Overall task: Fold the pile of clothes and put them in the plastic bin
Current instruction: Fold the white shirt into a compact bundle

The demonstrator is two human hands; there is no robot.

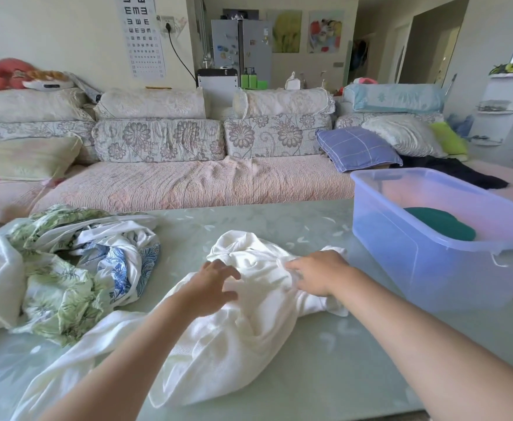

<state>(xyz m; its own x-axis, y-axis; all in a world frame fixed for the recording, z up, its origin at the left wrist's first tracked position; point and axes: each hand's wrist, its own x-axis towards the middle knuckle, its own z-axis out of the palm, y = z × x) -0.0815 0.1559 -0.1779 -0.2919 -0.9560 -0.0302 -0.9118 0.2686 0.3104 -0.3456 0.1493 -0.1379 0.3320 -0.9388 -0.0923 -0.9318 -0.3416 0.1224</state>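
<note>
While one white garment [249,329] lies crumpled on the surface [325,375] just left of the single plastic bin [401,268], its length running from near left toward the bin, the left hand [209,287] spreads an open grip over it and the right hand [319,273] pinches a fold. One green cloth [440,223] sits inside the bin; one unfolded pile [66,268] lies farther left.

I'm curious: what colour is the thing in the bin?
The cloth is dark green, clearest in head view.
</note>
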